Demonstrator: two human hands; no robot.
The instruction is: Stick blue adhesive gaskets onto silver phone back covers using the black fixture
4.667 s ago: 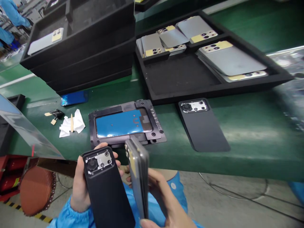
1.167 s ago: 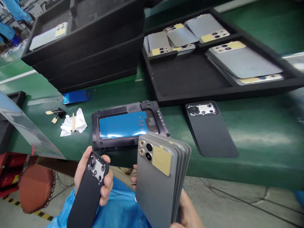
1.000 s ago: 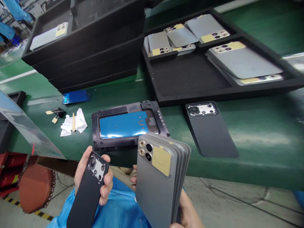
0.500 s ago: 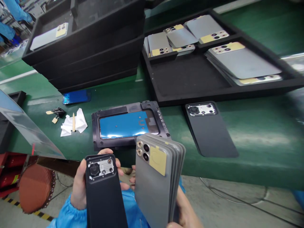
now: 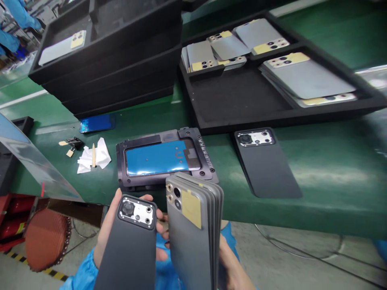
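My left hand [image 5: 110,225] is wrapped round a black phone back cover [image 5: 128,249] with a silver camera plate at its top. Beside it, my right hand [image 5: 231,257] grips an upright stack of grey phone back covers [image 5: 190,237], each with camera rings and yellow film near the top. The two held items are close together, the stack standing to the right. Beyond them on the green bench lies a dark metal fixture [image 5: 208,161] with a blue-filmed panel [image 5: 155,159] in it. Another black phone back cover [image 5: 269,169] rests to the right.
A black foam tray [image 5: 238,100] with several grey covers stands at the back right. Stacked black trays [image 5: 121,60] rise at the back left. White tissue [image 5: 102,155], a binder clip [image 5: 75,141] and a blue sheet [image 5: 96,123] lie left. A round stool [image 5: 45,239] stands below.
The black cover in my left hand has shifted slightly right and tilted, showing more of its face. The grey stack in my right hand has moved a little left and down.
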